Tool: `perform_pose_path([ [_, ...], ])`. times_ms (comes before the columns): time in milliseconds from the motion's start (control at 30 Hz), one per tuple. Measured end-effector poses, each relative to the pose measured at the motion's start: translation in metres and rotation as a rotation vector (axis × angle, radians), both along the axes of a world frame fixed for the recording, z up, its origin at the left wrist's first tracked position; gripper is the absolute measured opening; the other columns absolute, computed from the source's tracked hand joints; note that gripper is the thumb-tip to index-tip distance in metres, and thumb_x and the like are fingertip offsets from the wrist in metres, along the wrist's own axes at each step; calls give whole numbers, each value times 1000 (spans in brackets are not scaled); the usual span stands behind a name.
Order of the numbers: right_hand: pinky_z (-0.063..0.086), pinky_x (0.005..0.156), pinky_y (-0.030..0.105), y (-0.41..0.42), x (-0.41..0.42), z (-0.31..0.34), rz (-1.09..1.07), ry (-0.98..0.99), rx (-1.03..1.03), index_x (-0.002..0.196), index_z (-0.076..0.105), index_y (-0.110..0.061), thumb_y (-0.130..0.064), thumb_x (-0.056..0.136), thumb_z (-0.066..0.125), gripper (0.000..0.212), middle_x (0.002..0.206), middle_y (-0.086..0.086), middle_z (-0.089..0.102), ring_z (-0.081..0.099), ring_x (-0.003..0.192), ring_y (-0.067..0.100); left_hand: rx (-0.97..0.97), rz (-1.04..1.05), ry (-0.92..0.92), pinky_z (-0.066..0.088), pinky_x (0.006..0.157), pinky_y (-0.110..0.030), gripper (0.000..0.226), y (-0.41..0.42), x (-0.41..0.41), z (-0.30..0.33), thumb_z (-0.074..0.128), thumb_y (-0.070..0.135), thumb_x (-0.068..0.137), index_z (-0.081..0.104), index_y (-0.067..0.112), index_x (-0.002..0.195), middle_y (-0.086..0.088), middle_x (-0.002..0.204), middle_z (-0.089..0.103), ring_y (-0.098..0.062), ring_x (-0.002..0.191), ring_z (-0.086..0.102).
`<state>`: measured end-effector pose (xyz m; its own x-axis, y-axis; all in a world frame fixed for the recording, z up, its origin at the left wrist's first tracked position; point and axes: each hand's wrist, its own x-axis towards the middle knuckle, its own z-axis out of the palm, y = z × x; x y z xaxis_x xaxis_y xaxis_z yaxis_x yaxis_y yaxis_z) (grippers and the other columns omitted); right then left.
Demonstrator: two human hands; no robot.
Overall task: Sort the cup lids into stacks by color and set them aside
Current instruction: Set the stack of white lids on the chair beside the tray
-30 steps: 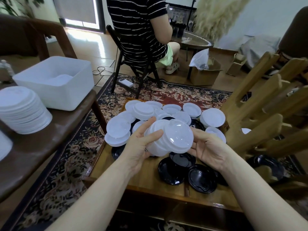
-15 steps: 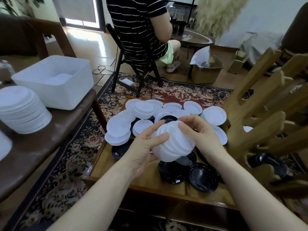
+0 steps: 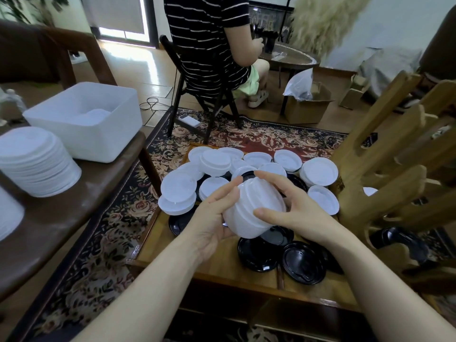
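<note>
Low table [image 3: 222, 270]: loose white lids [image 3: 319, 169] far, black lids [image 3: 303, 262] near, unsorted. Left, finished white stack [image 3: 37, 166]. Mid-air above table, small white stack [image 3: 254, 208], left hand [image 3: 212, 218] and right hand [image 3: 296, 213] grip curled round it. Roughly halfway.

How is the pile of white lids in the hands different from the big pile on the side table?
The held stack of white lids is tilted on its side, gripped between the left hand and right hand; the stack on the side table stands upright, untouched. The side table's stack looks taller, with more lids. Both are all white lids.
</note>
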<state>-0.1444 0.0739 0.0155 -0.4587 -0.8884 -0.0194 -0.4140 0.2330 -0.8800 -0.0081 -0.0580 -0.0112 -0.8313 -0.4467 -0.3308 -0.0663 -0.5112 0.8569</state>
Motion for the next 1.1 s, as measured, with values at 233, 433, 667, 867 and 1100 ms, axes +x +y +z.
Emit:
perform_pose_path([
  [233, 35, 114, 41, 6, -3, 7, 156, 65, 44, 141, 43, -42, -21, 84, 77, 69, 144, -24, 42, 38, 136, 1, -13, -27, -19, 53, 99, -55, 34, 2, -1, 0, 48, 38, 102, 61, 37, 133, 6, 128, 69, -23, 120, 64],
  [433, 32, 115, 32, 4, 1, 4, 161, 122, 29, 139, 45, -39, -20, 82, 79, 69, 142, -26, 44, 36, 135, -5, -62, -54, 6, 55, 96, -52, 49, 3, 0, 0, 64, 45, 85, 62, 37, 133, 6, 127, 69, -19, 117, 67],
  [667, 31, 114, 29, -4, 10, -12, 37, 215, -54, 141, 42, -36, -45, 75, 79, 76, 144, -22, 42, 34, 137, -2, -29, 32, -1, 54, 97, -53, 42, 2, 0, -1, 66, 39, 87, 65, 35, 129, 7, 123, 71, -19, 116, 66],
  [867, 33, 112, 27, -6, 12, -17, 14, 263, -59, 140, 43, -37, -57, 71, 72, 77, 142, -23, 43, 35, 136, 0, -48, 31, 3, 54, 97, -53, 43, 3, 1, 2, 68, 39, 86, 66, 36, 129, 9, 124, 71, -15, 117, 66],
  [1100, 33, 111, 21, -4, 12, -9, 8, 45, -77, 143, 40, -38, -44, 73, 80, 81, 147, -21, 38, 33, 135, -8, -44, 48, 41, 54, 95, -57, 57, 2, 0, 0, 81, 38, 67, 68, 43, 122, 5, 127, 69, -22, 114, 68],
])
